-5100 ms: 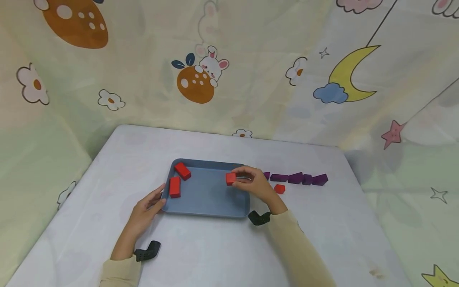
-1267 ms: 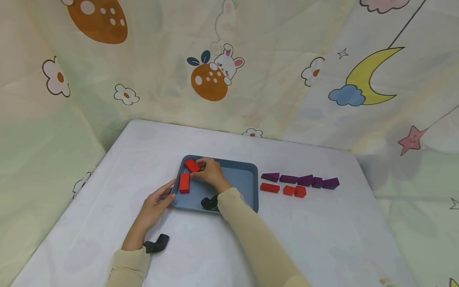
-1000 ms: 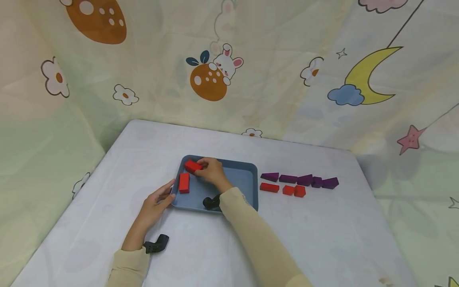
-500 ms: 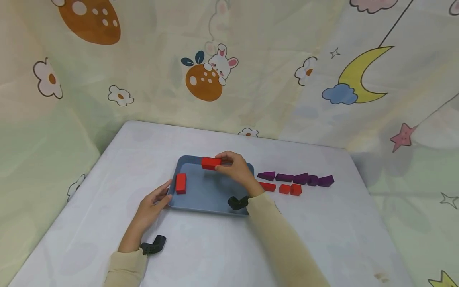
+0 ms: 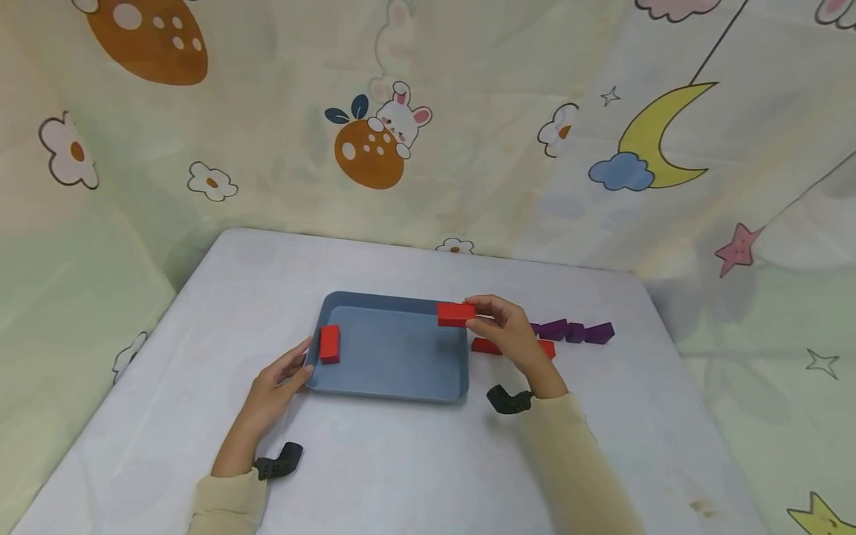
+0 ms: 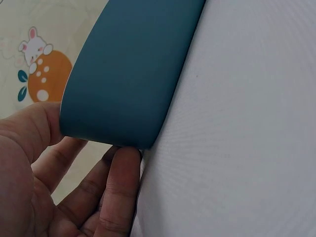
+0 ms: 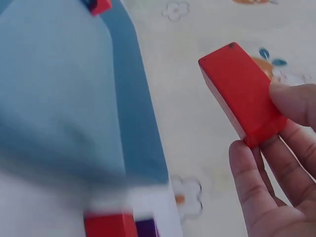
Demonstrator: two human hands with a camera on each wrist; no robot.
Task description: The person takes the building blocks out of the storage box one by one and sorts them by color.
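Note:
A blue tray (image 5: 394, 371) lies mid-table with one red block (image 5: 329, 344) at its left end. My right hand (image 5: 504, 331) pinches a long red block (image 5: 456, 314) above the tray's right rim; the right wrist view shows the same block (image 7: 242, 93) held by its end between thumb and fingers. My left hand (image 5: 277, 375) rests with straight fingers against the tray's left edge (image 6: 126, 79). Red blocks (image 5: 483, 346) and purple blocks (image 5: 568, 331) lie in rows right of the tray, partly hidden by my right hand.
The white table (image 5: 401, 461) is backed by a patterned cloth wall (image 5: 428, 134) close behind and to the sides. Black wrist mounts (image 5: 277, 467) show at both cuffs.
My right hand has lifted the long red block out of the tray's far left corner and carried it right, to the right rim. The left hand has stayed at the tray's edge.

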